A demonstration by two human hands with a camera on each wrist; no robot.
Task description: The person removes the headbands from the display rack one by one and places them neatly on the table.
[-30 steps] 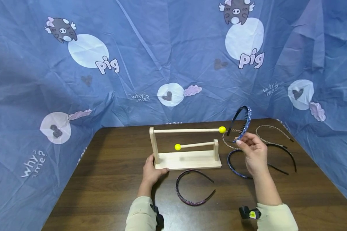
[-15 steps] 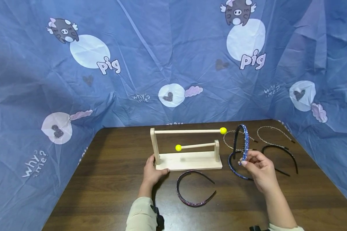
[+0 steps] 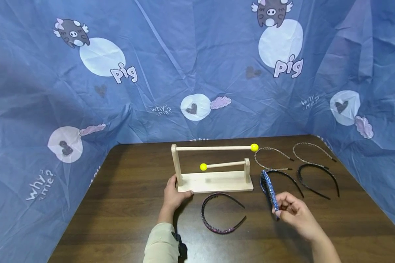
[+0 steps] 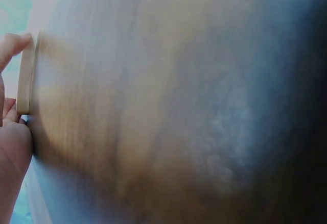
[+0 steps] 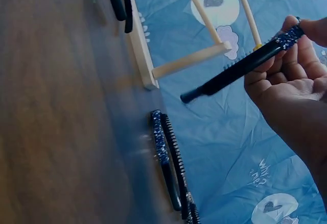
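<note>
My left hand (image 3: 173,195) grips the left end of a pale wooden stand (image 3: 214,182), thumb along the front of its base and fingers behind. In the left wrist view, finger and thumb close on the base's edge (image 4: 26,81). The stand has two horizontal rods tipped with yellow balls, and both rods are bare. My right hand (image 3: 294,215) pinches a blue glittery headband (image 3: 270,188) near one end, right of the stand. It appears nearly edge-on in the head view. The right wrist view shows this headband's dark toothed inner side (image 5: 235,76) tilted above the table.
Under the held headband, another blue headband (image 3: 289,176) lies partly hidden. A purple glittery headband (image 3: 214,230) lies before the stand. Two braided headbands (image 3: 273,148) (image 3: 311,144) and a black headband (image 3: 335,179) lie at right. A blue printed cloth (image 3: 151,73) surrounds the table (image 3: 118,219).
My right hand has come down and toward the near side with the blue headband, which has turned from upright to slanting. My left hand stays on the stand.
</note>
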